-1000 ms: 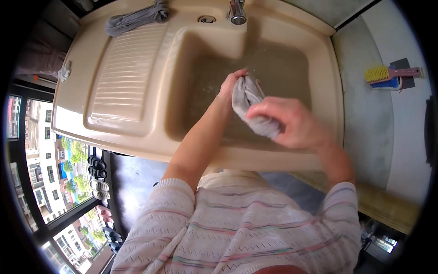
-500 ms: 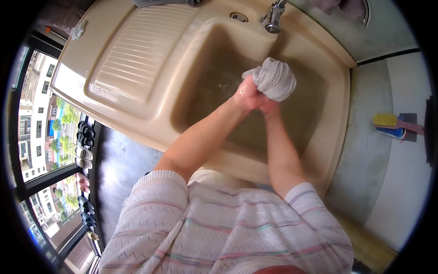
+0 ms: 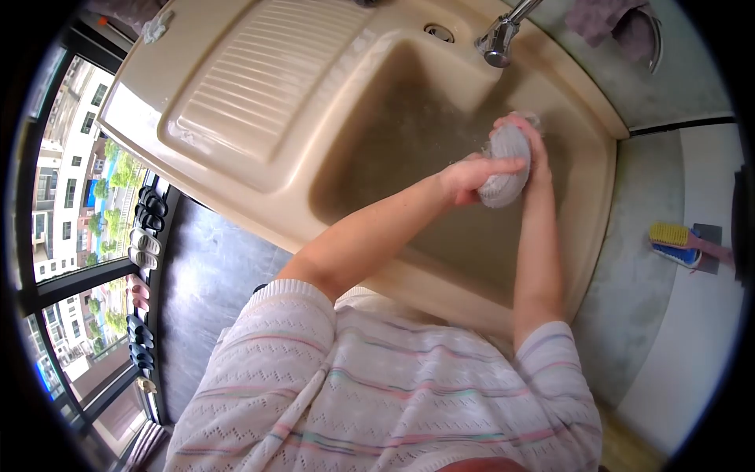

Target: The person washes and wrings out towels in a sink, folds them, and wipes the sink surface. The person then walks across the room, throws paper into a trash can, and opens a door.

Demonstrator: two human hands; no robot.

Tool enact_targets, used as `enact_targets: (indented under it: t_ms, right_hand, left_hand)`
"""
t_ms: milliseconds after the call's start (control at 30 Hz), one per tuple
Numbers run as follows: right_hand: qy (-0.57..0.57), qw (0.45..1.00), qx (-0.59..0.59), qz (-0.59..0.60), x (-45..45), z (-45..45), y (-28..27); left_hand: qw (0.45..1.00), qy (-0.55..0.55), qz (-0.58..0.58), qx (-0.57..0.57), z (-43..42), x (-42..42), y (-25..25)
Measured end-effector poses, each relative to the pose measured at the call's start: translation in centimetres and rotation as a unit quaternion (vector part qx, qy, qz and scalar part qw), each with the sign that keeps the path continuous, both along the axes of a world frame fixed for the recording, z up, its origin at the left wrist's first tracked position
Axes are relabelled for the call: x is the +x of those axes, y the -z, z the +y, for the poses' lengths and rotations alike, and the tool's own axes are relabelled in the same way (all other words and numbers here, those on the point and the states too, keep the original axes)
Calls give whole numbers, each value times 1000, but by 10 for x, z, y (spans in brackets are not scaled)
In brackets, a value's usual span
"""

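Observation:
Squeezed into an oval bundle, a wet pale grey cloth with a ribbed, knitted texture (image 3: 506,175) is held between both hands above the murky water in the sink basin (image 3: 326,169). From the left, my left hand (image 3: 469,175) closes on the bundle, its thumb lying across the front. On the far right side, my right hand (image 3: 533,141) wraps round the same cloth with its fingers over the top. Parts of the fingers are hidden by the cloth. The chrome tap (image 3: 497,47) stands just beyond the hands.
A ribbed washboard (image 3: 244,86) is moulded into the counter left of the basin. Purple-grey cloth (image 3: 613,23) hangs from a ring at the upper right. Brushes (image 3: 678,240) hang on the right wall. Several pairs of slippers (image 3: 148,216) line the window edge at left.
Both hands and the cloth have shifted right. The right hand has gone from below the cloth to its right side, and the round bundle is now a narrower oval. The view has moved slightly.

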State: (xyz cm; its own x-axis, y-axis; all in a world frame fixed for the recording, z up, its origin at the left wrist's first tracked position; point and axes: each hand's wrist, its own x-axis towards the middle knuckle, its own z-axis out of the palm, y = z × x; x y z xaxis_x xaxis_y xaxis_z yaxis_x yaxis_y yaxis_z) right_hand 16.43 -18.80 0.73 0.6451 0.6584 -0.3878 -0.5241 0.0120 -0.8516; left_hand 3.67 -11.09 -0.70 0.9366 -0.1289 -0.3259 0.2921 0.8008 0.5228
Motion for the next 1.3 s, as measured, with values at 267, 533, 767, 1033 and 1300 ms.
enact_targets:
  t_ms: [267, 533, 767, 1033, 1300]
  right_hand:
    - [-129, 884, -353, -278, 9, 13, 65]
    - [-178, 979, -99, 23, -13, -52, 11]
    - [-79, 986, -106, -97, -14, -60, 3]
    - [-28, 753, 6, -658, -58, -34, -71]
    - [154, 982, 106, 41, -58, -33, 26]
  left_hand:
    - [776, 135, 85, 610, -6, -2, 14]
    - [578, 164, -59, 797, -4, -11, 11]
    - [664, 85, -131, 731, 2, -10, 8]
    - [998, 5, -32, -50, 25, -2, 11]
    - [929, -272, -62, 245, 20, -6, -14]
